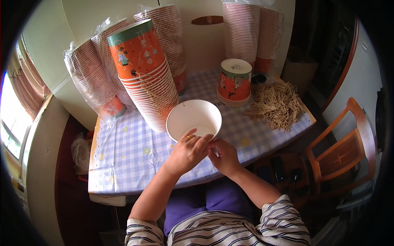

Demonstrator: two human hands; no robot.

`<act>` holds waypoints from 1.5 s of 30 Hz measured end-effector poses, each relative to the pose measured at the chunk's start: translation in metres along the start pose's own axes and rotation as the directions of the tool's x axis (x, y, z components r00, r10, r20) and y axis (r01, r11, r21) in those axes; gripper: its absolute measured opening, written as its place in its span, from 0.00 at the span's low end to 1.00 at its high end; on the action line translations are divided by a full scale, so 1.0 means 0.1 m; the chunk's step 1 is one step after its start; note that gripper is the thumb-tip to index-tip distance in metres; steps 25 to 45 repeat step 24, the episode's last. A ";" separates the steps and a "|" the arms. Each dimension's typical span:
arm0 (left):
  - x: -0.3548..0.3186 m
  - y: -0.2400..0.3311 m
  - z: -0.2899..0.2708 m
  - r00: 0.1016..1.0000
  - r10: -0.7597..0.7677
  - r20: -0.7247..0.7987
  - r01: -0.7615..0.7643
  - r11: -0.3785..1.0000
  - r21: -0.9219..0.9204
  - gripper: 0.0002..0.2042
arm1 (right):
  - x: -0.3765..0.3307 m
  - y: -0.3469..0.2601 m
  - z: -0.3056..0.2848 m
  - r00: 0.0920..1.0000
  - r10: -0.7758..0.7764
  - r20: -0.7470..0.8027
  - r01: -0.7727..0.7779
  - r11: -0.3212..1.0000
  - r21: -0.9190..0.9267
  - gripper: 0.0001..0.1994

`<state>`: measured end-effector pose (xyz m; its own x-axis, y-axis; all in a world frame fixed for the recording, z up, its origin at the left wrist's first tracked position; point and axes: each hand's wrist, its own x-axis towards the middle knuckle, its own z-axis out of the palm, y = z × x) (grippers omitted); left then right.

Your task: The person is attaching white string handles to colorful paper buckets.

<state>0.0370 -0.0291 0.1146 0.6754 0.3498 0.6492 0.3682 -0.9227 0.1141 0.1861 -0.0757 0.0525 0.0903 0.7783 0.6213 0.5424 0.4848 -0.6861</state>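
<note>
A white-lined paper bucket [196, 112] stands mouth up near the table's front edge. My left hand [186, 153], with a ring on one finger, closes over its near rim, fingers reaching inside. Close beside it, my right hand [225, 156] pinches at the near right of the rim; what its fingertips hold is too small to make out. A short bit of cord or a hole shows at the far rim. Just left of the bucket leans a tall stack of orange and green paper buckets [147, 88], upside down, with tan cords hanging along its side.
At the right lies a heap of tan cords [279, 105]. A short stack of upturned buckets [234, 84] stands beside it. Plastic-wrapped bucket stacks [92, 78] line the back. A checked cloth [131, 164] covers the table; a wooden chair [342, 153] is at the right.
</note>
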 end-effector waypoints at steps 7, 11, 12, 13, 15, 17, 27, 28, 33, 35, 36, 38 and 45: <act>0.00 0.04 -0.04 0.995 -0.096 0.031 0.097 0.995 -0.035 0.20 | -0.01 0.02 -0.02 0.999 0.022 0.036 -0.021 1.000 -0.022 0.07; 0.02 0.09 -0.12 0.987 -0.164 0.007 0.164 0.984 -0.070 0.12 | 0.05 0.02 -0.15 0.999 0.029 0.015 -0.030 0.998 0.059 0.06; 0.03 0.09 -0.14 0.982 -0.186 0.040 0.188 0.980 -0.059 0.10 | 0.09 0.05 -0.22 0.997 0.075 0.009 -0.075 0.996 0.047 0.06; 0.00 0.06 -0.11 0.988 -0.153 0.030 0.154 0.987 -0.048 0.09 | 0.14 0.15 -0.28 0.997 0.063 -0.043 -0.057 0.992 0.112 0.06; -0.03 0.05 -0.15 0.989 -0.145 0.019 0.145 0.989 -0.022 0.09 | 0.28 0.30 -0.38 0.985 0.096 -0.146 -0.071 0.983 0.170 0.07; -0.07 0.05 -0.24 0.988 -0.151 0.017 0.151 0.988 -0.006 0.09 | 0.44 0.37 -0.51 0.965 0.220 -0.139 -0.190 0.960 0.204 0.07; -0.28 -0.15 -0.55 0.928 -0.371 -0.032 0.354 0.852 0.385 0.12 | 0.52 0.37 -0.43 0.896 0.372 0.243 -0.441 0.810 0.386 0.18; -0.28 -0.15 -0.55 0.928 -0.371 -0.032 0.354 0.852 0.385 0.12 | 0.52 0.37 -0.43 0.896 0.372 0.243 -0.441 0.810 0.386 0.18; -0.28 -0.15 -0.55 0.928 -0.371 -0.032 0.354 0.852 0.385 0.12 | 0.52 0.37 -0.43 0.896 0.372 0.243 -0.441 0.810 0.386 0.18; -0.28 -0.15 -0.55 0.928 -0.371 -0.032 0.354 0.852 0.385 0.12 | 0.52 0.37 -0.43 0.896 0.372 0.243 -0.441 0.810 0.386 0.18; -0.28 -0.15 -0.55 0.928 -0.371 -0.032 0.354 0.852 0.385 0.12 | 0.52 0.37 -0.43 0.896 0.372 0.243 -0.441 0.810 0.386 0.18; -0.28 -0.15 -0.55 0.928 -0.371 -0.032 0.354 0.852 0.385 0.12 | 0.52 0.37 -0.43 0.896 0.372 0.243 -0.441 0.810 0.386 0.18; -0.28 -0.15 -0.55 0.928 -0.371 -0.032 0.354 0.852 0.385 0.12 | 0.52 0.37 -0.43 0.896 0.372 0.243 -0.441 0.810 0.386 0.18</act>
